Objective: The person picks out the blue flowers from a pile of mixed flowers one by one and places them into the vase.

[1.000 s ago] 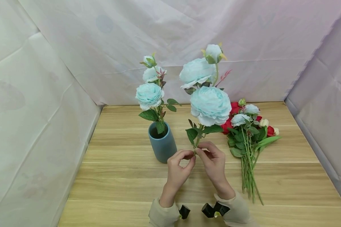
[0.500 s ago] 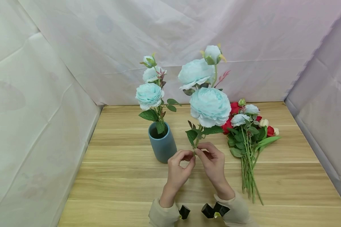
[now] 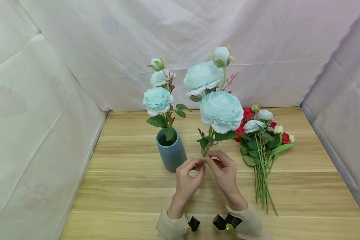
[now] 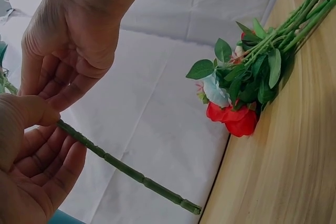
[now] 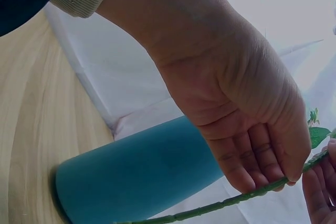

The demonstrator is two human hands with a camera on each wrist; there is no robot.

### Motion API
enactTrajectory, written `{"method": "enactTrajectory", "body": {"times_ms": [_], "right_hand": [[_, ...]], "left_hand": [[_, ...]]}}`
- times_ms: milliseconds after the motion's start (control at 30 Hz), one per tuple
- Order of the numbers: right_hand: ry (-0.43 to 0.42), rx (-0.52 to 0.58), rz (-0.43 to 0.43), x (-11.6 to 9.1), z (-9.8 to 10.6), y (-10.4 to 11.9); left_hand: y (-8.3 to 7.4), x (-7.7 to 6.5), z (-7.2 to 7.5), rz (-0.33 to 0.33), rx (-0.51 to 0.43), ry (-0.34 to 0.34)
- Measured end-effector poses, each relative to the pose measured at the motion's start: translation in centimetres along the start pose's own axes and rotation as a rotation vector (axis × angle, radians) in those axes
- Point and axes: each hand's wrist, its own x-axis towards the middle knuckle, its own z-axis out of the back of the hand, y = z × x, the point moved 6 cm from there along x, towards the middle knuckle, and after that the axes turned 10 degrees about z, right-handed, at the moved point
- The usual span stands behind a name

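Between my two hands a light blue artificial flower stem (image 3: pixel 222 110) stands raised above the table, with two large blooms, a bud and green leaves. My left hand (image 3: pixel 187 181) pinches its stalk between thumb and fingers. Just beside it, my right hand (image 3: pixel 225 171) pinches the stalk slightly higher, near the leaves. The bare lower stalk (image 4: pixel 126 169) sticks out below the fingers in the left wrist view. A blue-grey vase (image 3: pixel 172 155) stands left of my hands, holding a similar blue flower stem (image 3: pixel 158 100).
A pile of artificial flowers (image 3: pixel 264 143), with red, white and pale blue heads, lies on the right of the wooden table (image 3: pixel 123 200), stalks toward me. White cloth (image 3: pixel 138 33) hangs behind and at both sides. Black wrist cameras (image 3: pixel 194 223) sit at the sleeves.
The flower heads in my hands have tilted a little to the left. Both hands keep their pinch and have shifted only slightly. The vase and the pile stay in place.
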Motion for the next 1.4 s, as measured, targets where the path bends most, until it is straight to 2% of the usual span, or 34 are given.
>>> {"method": "enactTrajectory", "body": {"times_ms": [200,433,533,767,867,1067,1267,1400], "right_hand": [[0.007,0.010,-0.003,0.1,-0.1,0.0],[-0.007,0.046,-0.001,0.1,0.2,-0.1],[-0.022,0.047,-0.010,0.1,0.4,-0.1],[-0.040,0.034,-0.043,0.0,0.6,-0.3],[-0.049,0.047,-0.054,-0.2,0.7,-0.4],[-0.053,0.018,-0.098,-0.5,1.3,-1.0],[-0.065,0.034,-0.099,-0.7,1.7,-1.3],[-0.079,0.032,-0.107,-0.8,2.0,-1.4]], "left_hand": [[-0.8,0.2,0.3,-0.045,0.008,-0.025],[-3.7,0.9,1.2,-0.055,-0.002,-0.038],[-3.8,1.0,1.5,-0.056,0.002,-0.052],[-0.9,0.6,1.8,-0.057,0.020,-0.082],[-0.4,0.5,2.0,-0.049,0.020,-0.092],[-2.0,0.9,2.6,-0.034,0.001,-0.103],[-3.9,1.4,3.1,-0.032,-0.009,-0.111],[-2.8,1.5,3.3,-0.034,0.009,-0.130]]}}
